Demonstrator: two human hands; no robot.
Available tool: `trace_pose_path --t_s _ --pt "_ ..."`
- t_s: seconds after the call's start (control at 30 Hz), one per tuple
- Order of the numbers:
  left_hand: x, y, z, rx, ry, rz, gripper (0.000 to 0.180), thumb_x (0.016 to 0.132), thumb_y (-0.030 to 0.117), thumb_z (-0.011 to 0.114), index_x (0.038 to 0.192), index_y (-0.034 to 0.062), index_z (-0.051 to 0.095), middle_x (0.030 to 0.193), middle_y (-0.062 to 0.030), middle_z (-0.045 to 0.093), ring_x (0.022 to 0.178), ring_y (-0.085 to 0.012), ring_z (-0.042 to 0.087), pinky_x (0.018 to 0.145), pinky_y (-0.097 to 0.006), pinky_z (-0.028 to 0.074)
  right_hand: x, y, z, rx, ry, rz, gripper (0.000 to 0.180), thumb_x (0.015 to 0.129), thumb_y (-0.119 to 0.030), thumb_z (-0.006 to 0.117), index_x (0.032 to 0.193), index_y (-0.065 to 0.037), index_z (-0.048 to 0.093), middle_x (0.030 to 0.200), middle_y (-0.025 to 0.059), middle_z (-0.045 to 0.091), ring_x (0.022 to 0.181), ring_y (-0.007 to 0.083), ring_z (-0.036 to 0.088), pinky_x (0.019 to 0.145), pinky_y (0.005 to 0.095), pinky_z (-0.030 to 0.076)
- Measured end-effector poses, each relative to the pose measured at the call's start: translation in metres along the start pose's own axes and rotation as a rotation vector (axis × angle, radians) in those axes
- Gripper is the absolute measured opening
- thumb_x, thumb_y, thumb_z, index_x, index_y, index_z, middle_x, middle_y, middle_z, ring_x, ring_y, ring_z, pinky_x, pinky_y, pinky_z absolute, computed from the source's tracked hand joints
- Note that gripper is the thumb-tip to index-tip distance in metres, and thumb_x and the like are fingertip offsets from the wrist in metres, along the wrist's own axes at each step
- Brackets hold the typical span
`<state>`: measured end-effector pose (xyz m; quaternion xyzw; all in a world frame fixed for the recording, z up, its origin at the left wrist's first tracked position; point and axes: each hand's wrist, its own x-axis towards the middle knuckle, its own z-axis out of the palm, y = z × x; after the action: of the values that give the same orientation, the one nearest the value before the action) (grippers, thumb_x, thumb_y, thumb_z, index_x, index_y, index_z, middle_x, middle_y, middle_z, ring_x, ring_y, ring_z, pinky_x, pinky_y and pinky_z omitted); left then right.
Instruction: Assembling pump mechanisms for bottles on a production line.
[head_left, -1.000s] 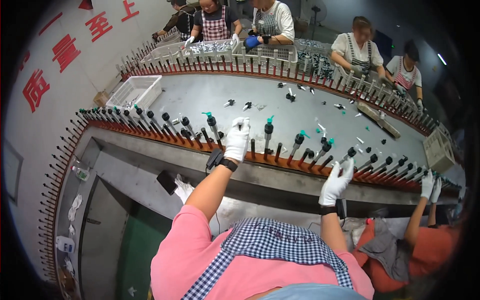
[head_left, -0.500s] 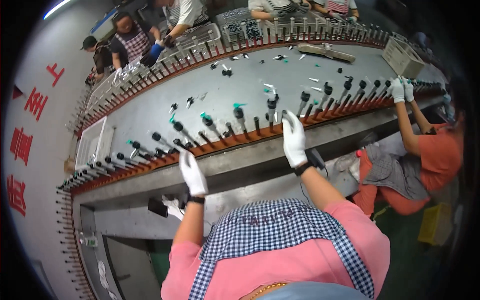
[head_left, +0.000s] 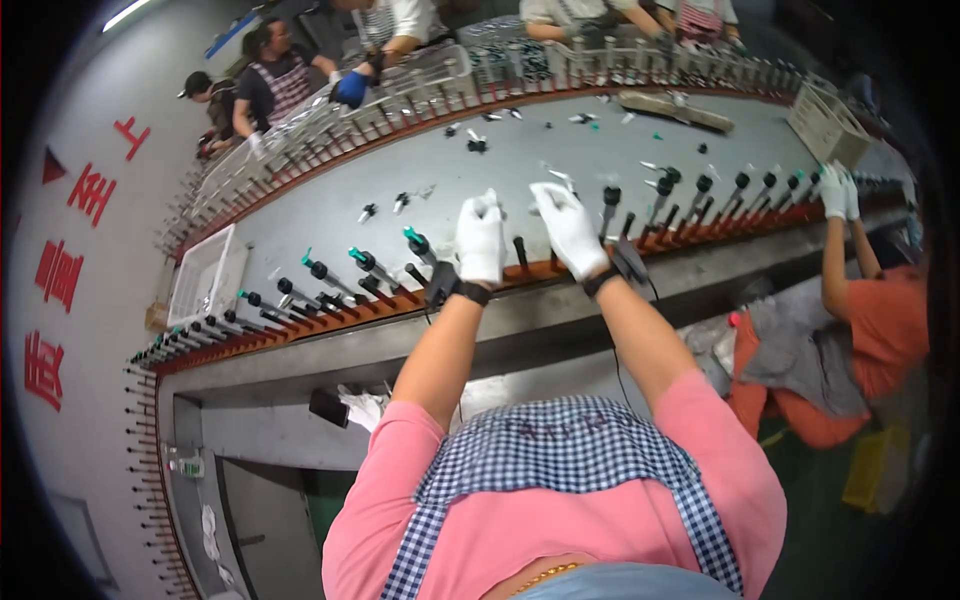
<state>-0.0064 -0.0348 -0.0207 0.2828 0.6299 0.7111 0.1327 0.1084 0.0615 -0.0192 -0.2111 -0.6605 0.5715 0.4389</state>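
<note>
Both my hands wear white gloves and reach over the near rail (head_left: 345,318) of the table, close together. My left hand (head_left: 480,240) has its fingers curled together, tips upward. What they hold, if anything, is hidden by the glove. My right hand (head_left: 566,228) leans left, its fingers bent and pressed together; its contents cannot be made out either. Between the hands, a bare black post (head_left: 520,255) stands on the rail. Left of my left hand is a silver stem with a black head and green tip (head_left: 418,243). Another black-headed stem (head_left: 610,205) stands just right of my right hand.
Loose black and white parts (head_left: 477,143) lie on the grey table. White crates stand at the left (head_left: 208,275) and far right (head_left: 830,125). A long bar (head_left: 675,110) lies at the back. A co-worker in orange (head_left: 880,320) works at the right; several others stand across the table.
My left hand has moved right and up over the rail, close to my right hand. My right hand has shifted slightly left and its fingers now bend leftward. The whole view has shifted a little.
</note>
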Motion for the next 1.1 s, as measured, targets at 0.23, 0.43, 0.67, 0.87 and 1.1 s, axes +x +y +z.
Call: trace_pose_path --t_s 0.23,0.43,0.67,0.87,1.1 --pt "-0.083 0.02 -0.026 0.21 0.106 0.122 0.033 0.103 0.018 0.059 0.13 -0.0002 0.061 0.118 -0.013 0.066 0.111 -0.0218 0.063 0.1 -0.031 0.046 -0.064 0.02 -0.112 -0.218 0.518 -0.161 0.049 0.094 -0.004 0.067 0.14 0.001 0.05 0.138 0.0169 0.055 0.129 0.0261 0.053 0.111 0.0388 0.041" --pt "-0.098 0.037 0.037 0.212 -0.203 0.237 0.041 0.101 0.018 0.06 0.137 -0.0003 0.056 0.129 -0.0198 0.063 0.122 -0.0304 0.06 0.106 -0.036 0.045 0.048 -0.049 -0.121 -0.09 0.229 -0.057 0.04 0.099 -0.023 0.066 0.131 0.001 0.061 0.102 0.0086 0.072 0.091 0.0121 0.066 0.087 0.0266 0.05" --pt "-0.02 0.029 0.112 -0.198 -0.097 -0.085 0.028 0.098 0.027 0.07 0.108 0.0003 0.066 0.09 -0.0046 0.07 0.073 -0.0101 0.061 0.071 -0.025 0.05 0.04 -0.043 -0.07 -0.034 0.261 0.173 0.048 0.105 -0.039 0.055 0.079 -0.002 0.071 0.059 0.0007 0.062 0.045 0.007 0.053 0.045 0.0249 0.042" --pt "-0.013 0.011 0.079 -0.203 -0.037 -0.169 0.038 0.1 0.037 0.066 0.081 0.0046 0.058 0.062 -0.0053 0.06 0.056 -0.0126 0.059 0.053 -0.027 0.048 0.043 -0.011 -0.037 0.033 0.291 0.134 0.05 0.105 -0.038 0.056 0.072 -0.003 0.068 0.058 0.0009 0.06 0.043 0.0082 0.052 0.044 0.0271 0.042" --pt "-0.022 0.023 0.043 -0.027 0.045 -0.096 0.034 0.103 0.035 0.06 0.086 0.0058 0.059 0.067 -0.0007 0.06 0.062 -0.0096 0.056 0.06 -0.027 0.046 0.001 -0.002 -0.016 0.031 0.228 -0.215 0.028 0.099 -0.021 0.066 0.118 0.0 0.066 0.095 0.0125 0.073 0.084 0.0157 0.068 0.076 0.0305 0.054"
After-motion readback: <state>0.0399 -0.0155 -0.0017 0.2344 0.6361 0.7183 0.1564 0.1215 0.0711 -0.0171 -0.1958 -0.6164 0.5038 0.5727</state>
